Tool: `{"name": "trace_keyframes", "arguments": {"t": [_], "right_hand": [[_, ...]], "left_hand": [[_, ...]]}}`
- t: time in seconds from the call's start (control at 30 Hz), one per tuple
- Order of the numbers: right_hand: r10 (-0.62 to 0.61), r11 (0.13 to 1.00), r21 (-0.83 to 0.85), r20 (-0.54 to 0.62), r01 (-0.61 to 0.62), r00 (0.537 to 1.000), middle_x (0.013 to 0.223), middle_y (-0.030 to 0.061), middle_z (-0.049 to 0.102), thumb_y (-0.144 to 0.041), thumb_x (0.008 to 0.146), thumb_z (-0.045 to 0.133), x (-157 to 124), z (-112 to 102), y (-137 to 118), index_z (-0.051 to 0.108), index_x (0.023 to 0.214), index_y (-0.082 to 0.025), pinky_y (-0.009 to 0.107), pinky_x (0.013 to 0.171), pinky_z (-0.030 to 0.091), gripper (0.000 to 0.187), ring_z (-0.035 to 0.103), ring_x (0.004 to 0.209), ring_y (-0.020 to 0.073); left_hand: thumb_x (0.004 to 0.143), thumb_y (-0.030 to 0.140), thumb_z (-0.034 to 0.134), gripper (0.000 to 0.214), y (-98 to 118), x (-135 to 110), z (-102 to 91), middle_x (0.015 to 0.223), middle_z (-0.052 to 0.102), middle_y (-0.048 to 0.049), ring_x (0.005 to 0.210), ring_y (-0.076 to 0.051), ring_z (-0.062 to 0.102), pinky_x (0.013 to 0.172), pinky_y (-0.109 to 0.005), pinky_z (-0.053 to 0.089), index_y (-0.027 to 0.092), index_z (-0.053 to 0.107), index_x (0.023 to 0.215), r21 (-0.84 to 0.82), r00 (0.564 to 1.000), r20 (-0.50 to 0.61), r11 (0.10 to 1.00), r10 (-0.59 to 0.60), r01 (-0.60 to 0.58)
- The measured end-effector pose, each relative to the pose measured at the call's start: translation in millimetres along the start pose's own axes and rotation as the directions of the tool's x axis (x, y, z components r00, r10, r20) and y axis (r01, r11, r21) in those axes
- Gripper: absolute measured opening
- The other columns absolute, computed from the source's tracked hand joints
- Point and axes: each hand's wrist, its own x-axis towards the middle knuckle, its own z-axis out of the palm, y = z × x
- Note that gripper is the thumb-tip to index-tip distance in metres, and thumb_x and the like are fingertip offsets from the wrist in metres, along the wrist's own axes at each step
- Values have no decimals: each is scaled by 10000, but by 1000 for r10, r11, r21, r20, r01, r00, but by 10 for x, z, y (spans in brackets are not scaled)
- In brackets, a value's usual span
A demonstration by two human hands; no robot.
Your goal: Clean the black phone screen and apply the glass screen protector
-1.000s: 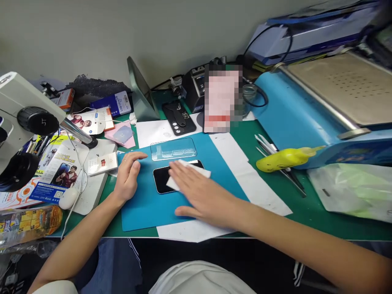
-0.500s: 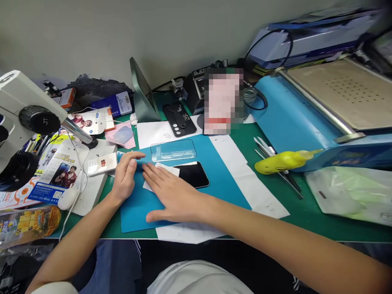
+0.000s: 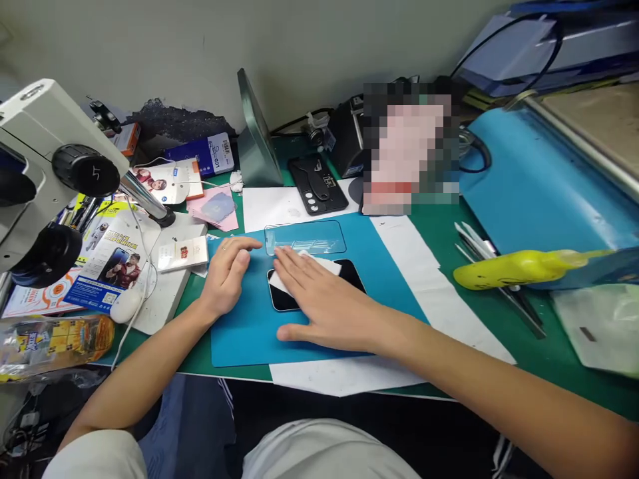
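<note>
On the blue mat, by the table's front edge, 1 phone lies partly under a white wipe. The right hand has its grip flat and open upon the wipe; the left hand's grip is half-curled, apparently empty. Wiping seems unfinished; 1 clear sheet lies toward the rear edge, not on the phone.
</note>
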Motion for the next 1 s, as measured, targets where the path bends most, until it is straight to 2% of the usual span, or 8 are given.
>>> {"name": "trace_keyframes", "arguments": {"t": [0.13,0.23,0.4,0.5,0.57,0.73,0.83,1.0], "right_hand": [[-153,987,42,-42,155,987,1704,250,31,-908,846,390,214,65,-238,210,1622,33,578,1313,104,1234,-4,1604,383],[-199,980,-1,-49,199,979,1706,246,47,-895,862,376,42,132,-191,220,1617,41,558,1317,119,1212,11,1607,371],[-52,993,-115,-100,41,994,1725,216,24,-841,900,413,-482,127,153,70,1665,-56,577,1290,228,1149,67,1608,373],[-9,982,-186,-124,-14,992,1731,210,-11,-792,926,443,-555,71,309,-69,1666,-111,621,1271,245,1128,60,1605,390],[-24,985,-173,-114,4,993,1730,210,-32,-800,922,436,-450,37,310,-80,1664,-106,626,1271,238,1139,42,1604,395],[-115,993,-33,-45,114,992,1713,262,-6,-883,879,360,133,-10,56,155,1632,38,604,1303,133,1207,-8,1605,400],[-204,979,3,-59,205,977,1708,281,51,-861,877,423,421,14,-59,183,1616,66,586,1311,97,1209,-1,1605,402],[-248,968,-10,-147,249,958,1717,249,59,-813,922,413,260,68,54,210,1630,9,562,1314,114,1104,7,1611,365]], "left_hand": [[1101,466,350,420,-34,-7,-26,1168,724,-72,1092,-227,637,972,-410,493,236,698,1149,-43,999,-15,998,-39,38],[1099,461,366,399,-49,9,-29,1180,718,-67,1079,-220,639,974,-405,486,246,692,1182,-50,998,-30,998,-47,45],[1084,502,392,393,-6,25,3,1208,713,-70,1099,-226,638,967,-409,495,248,639,1253,-32,1000,-8,999,3,-4],[1082,539,365,430,39,31,24,1205,715,-71,1085,-224,635,941,-404,508,245,623,1258,6,999,35,1000,21,-22],[1081,551,357,444,39,34,33,1207,714,-73,1084,-224,633,932,-402,512,243,618,1263,17,999,40,1000,17,-18],[1077,541,377,428,-45,28,20,1218,705,-79,1085,-231,633,980,-427,501,250,617,1280,1,1000,3,1000,8,-8],[1081,515,379,409,-80,30,-7,1218,697,-78,1089,-231,631,998,-429,496,252,632,1266,-12,1000,-10,1000,-5,5],[1084,495,379,400,-79,49,-44,1219,691,-78,1087,-228,626,997,-432,490,252,641,1264,1,998,-56,1000,-24,24]]}}
